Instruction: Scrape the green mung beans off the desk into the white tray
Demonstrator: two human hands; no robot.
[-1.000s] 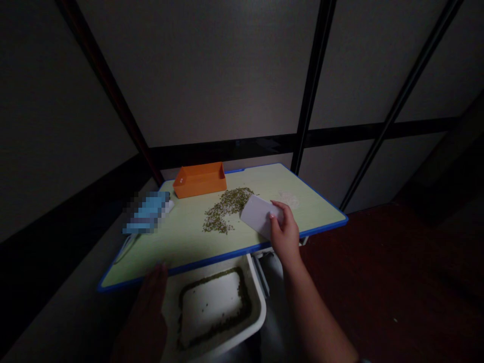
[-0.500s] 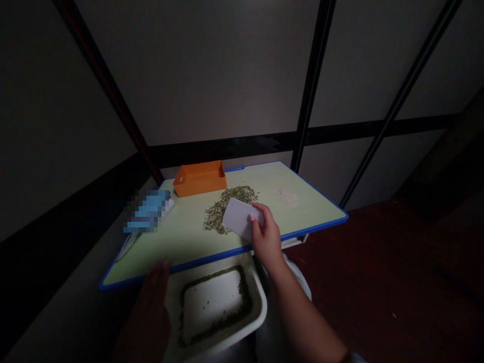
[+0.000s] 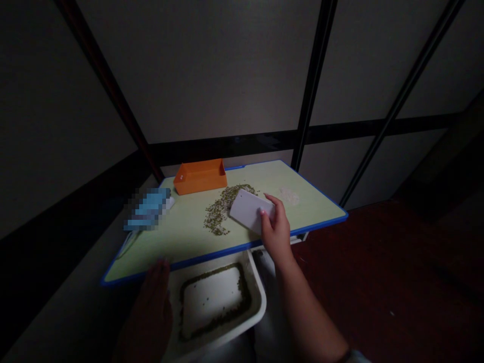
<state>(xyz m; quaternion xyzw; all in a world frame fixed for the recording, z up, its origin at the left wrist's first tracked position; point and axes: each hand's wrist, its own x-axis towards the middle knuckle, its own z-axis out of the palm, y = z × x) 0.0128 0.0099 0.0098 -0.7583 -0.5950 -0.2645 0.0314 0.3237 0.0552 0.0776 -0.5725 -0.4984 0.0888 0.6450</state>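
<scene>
My right hand [image 3: 277, 227] grips a flat white scraper [image 3: 249, 210], thumb on its upper face. Tilted over the tabletop, the scraper covers part of a spread of small green grains [image 3: 221, 209] mixed with pale bits. In shadow at the table's front edge, my left hand [image 3: 149, 307] has its fingers stretched out and holds nothing visible. It lies beside a white basin [image 3: 259, 307], perhaps touching its rim. Dark green grains [image 3: 245, 297] line the edges of the basin's floor.
The pale green table [image 3: 181, 242] has a blue edge. An orange tray [image 3: 200, 184] stands at its back left, near a blurred-out blue item [image 3: 151, 206]. Pale bits [image 3: 289, 196] lie in a small patch on the right. Wall panels rise behind.
My right hand swept the scraper left across the grains, then brought it partway back right and slightly away from me. My left hand and the basin stay nearly where they were.
</scene>
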